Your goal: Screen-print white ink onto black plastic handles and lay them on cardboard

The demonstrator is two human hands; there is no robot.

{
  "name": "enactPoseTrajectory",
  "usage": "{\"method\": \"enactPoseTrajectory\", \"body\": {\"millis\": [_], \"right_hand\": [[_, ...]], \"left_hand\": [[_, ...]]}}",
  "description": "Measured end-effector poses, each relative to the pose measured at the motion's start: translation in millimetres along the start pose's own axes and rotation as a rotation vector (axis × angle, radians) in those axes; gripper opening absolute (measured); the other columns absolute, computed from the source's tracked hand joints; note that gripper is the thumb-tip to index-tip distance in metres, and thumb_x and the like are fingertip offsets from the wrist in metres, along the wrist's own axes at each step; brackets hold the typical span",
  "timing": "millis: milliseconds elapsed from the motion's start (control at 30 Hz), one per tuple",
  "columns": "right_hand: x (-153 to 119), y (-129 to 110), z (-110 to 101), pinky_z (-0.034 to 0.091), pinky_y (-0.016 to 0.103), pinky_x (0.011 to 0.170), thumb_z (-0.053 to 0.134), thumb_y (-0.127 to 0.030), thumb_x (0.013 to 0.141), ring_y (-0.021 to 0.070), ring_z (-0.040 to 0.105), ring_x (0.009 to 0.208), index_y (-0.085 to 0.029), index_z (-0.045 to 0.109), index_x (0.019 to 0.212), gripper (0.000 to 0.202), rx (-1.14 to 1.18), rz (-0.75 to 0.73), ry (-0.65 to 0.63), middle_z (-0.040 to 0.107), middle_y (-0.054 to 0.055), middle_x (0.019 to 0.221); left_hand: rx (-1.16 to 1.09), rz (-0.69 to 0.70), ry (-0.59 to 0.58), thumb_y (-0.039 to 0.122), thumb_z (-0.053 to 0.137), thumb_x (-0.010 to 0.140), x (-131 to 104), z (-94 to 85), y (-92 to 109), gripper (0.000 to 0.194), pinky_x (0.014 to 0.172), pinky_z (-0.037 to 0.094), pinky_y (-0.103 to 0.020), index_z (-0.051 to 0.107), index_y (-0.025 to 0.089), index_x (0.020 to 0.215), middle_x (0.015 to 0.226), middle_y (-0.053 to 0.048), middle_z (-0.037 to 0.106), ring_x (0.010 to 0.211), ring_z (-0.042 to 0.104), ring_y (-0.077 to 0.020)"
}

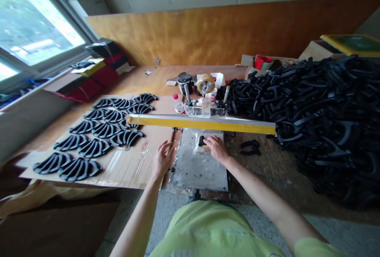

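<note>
Several rows of black curved parts (99,130) lay at the frame's left; near centre, the left hand (162,156) hovered with nothing in its grasp; just right, the right hand (216,148) had its fingertips on a small black piece (201,141).

The long bar (204,124) is yellow, the shirt (208,229) lime green, the bottle cap (175,96) pinkish red.

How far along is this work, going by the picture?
Likely done: black parts in rows on cardboard. In hand: a small black piece at the fingertips of the right hand, over the metal plate; the left hand looks empty. Likely left: the black heap.
</note>
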State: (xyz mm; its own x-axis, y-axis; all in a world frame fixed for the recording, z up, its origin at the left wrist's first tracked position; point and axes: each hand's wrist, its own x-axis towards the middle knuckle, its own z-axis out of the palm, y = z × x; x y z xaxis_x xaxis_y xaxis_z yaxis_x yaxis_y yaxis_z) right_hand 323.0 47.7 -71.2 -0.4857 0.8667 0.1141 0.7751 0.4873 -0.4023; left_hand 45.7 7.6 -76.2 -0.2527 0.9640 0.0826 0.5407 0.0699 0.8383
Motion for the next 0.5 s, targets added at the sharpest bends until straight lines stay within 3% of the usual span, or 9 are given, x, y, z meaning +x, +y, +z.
{"method": "enactPoseTrajectory", "body": {"millis": [100,167,333,433,500], "right_hand": [[-1,-5,0,0.038,0.037,0.094,0.036,-0.015,0.094,0.0252,0.047,0.108,-0.017,0.059,0.126,0.040,-0.044,0.044,-0.032,0.062,0.012,0.109],[-3,-8,0,0.033,0.041,0.100,0.038,-0.019,0.094,0.0267,0.046,0.113,-0.016,0.057,0.128,0.039,-0.069,0.057,-0.018,0.061,0.014,0.116],[6,-13,5,0.015,0.054,0.112,0.052,-0.030,0.091,0.0308,0.032,0.133,-0.019,0.056,0.129,0.041,-0.097,0.101,0.040,0.049,0.013,0.140],[7,-3,0,0.024,0.048,0.110,0.053,-0.029,0.090,0.0279,0.038,0.131,-0.021,0.058,0.127,0.039,-0.042,0.144,0.089,0.053,0.011,0.137],[1,17,-15,0.034,0.044,0.106,0.051,-0.029,0.090,0.0262,0.047,0.124,-0.021,0.062,0.122,0.035,-0.002,0.233,0.175,0.060,0.010,0.128]], "left_hand": [[-0.050,-0.011,0.003,0.047,0.059,0.080,12,-11.8,6,0.039,0.089,0.053,-0.039,0.065,0.017,0.105,0.131,-0.015,0.055,0.113,0.059,-0.0249],[-0.086,0.023,0.030,0.048,0.059,0.080,25,-21.2,22,0.040,0.087,0.054,-0.038,0.066,0.017,0.104,0.126,-0.014,0.059,0.110,0.060,-0.0239],[-0.384,0.090,0.109,0.052,0.054,0.083,64,-38.4,99,0.045,0.075,0.056,-0.032,0.065,0.013,0.103,0.083,-0.005,0.067,0.076,0.064,-0.0149],[-0.560,0.044,-0.017,0.056,0.040,0.089,71,-43.3,136,0.055,0.065,0.056,-0.030,0.064,0.010,0.107,0.067,-0.002,0.061,0.062,0.060,-0.0126],[-0.570,0.046,-0.087,0.059,0.036,0.090,65,-46.8,143,0.060,0.063,0.055,-0.029,0.065,0.010,0.107,0.070,-0.003,0.063,0.065,0.062,-0.0143]]}}
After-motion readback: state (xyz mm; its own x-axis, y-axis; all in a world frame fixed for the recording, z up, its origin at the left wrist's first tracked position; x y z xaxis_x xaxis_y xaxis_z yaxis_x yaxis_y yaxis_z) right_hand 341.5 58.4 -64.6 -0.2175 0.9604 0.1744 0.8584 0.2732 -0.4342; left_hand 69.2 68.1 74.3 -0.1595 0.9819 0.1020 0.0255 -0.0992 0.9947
